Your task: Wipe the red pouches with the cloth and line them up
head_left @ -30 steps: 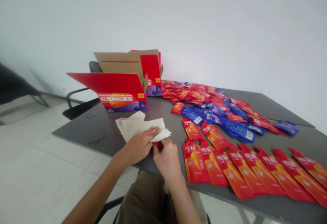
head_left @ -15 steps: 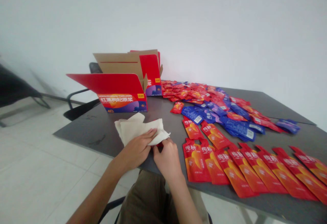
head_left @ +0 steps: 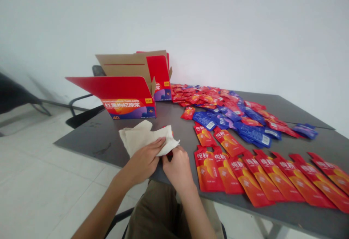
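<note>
A folded off-white cloth (head_left: 139,137) lies near the table's front edge. My left hand (head_left: 144,160) presses on it, fingers together and the thumb at its lower edge. Beside it, my right hand (head_left: 179,168) is closed in a pinch at the cloth's right corner. Between the two hands a bit of a red pouch (head_left: 169,155) shows; the cloth and fingers hide most of it. Just right of my right hand, a row of red-orange pouches (head_left: 208,171) lies face up along the table edge, with two more pouches (head_left: 227,142) behind.
Two open red cartons (head_left: 128,108) stand at the back left of the dark table (head_left: 89,140). A large heap of red and blue pouches (head_left: 218,104) spreads over the back and middle. A black chair (head_left: 81,117) stands beyond the left edge; a white wall is behind.
The view has shifted slightly, so everything sits a little further left and up. Both hands stay at the cloth, with hardly any movement of the fingers.
</note>
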